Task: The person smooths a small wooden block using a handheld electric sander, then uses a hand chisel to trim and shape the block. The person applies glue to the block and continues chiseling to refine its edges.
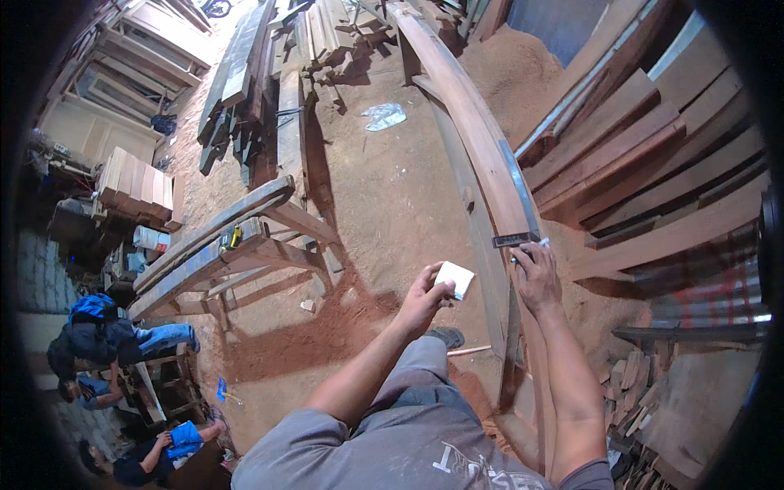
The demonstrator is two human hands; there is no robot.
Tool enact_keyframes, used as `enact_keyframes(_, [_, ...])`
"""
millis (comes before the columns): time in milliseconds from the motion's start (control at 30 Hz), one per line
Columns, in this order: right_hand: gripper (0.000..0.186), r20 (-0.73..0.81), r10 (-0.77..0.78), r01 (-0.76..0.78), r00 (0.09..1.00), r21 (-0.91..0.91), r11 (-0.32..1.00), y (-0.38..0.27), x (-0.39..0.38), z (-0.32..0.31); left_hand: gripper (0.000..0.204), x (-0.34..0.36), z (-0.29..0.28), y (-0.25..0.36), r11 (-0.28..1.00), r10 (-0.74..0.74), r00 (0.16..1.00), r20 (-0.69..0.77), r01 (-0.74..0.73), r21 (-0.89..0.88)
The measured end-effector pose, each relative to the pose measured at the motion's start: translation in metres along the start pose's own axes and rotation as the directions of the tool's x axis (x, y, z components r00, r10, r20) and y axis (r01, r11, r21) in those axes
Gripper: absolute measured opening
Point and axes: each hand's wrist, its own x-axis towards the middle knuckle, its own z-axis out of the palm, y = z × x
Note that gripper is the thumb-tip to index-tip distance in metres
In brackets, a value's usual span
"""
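Along my right side: long plank, smooth reddish-brown wood, blue-grey strip on its right edge. Dark rectangular block lies crosswise on it. Floor is tan, powdery. Left hand half closed, thumb and fingers pinching a flat, squarish white pad in the air left of the plank. Right hand over the plank, fingers curled on a slim pale stick, mostly hidden; block just beside, can't tell if touching. Yellow-and-black tape measure sits on a rough timber trestle.
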Motion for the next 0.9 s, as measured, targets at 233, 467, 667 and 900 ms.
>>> enact_keyframes(233, [0.044, -0.19, 0.199, -0.087, 0.961, 0.476, 0.875, -0.046, -0.039, -0.03, 0.067, 0.0, 0.056, 0.002, 0.999, -0.025, 0.987, 0.16, 0.02, 0.032])
enact_keyframes(467, [0.066, -0.181, 0.536, -0.384, 0.825, 0.515, 0.766, -0.092, -0.147, -0.051, 0.064, 0.005, 0.107, -0.022, 0.903, -0.29, 0.813, 0.506, 0.058, 0.425])
enact_keyframes(667, [0.07, -0.316, 0.792, -0.77, 0.522, 0.225, 0.597, -0.072, -0.27, -0.062, 0.063, -0.011, 0.159, -0.066, 0.572, -0.229, 0.662, 0.714, -0.502, 0.649])
enact_keyframes(900, [0.072, -0.494, 0.759, -0.852, 0.423, 0.068, 0.519, -0.116, -0.328, -0.047, 0.039, -0.03, 0.206, -0.127, 0.381, -0.17, 0.165, 0.971, -0.898, 0.22])
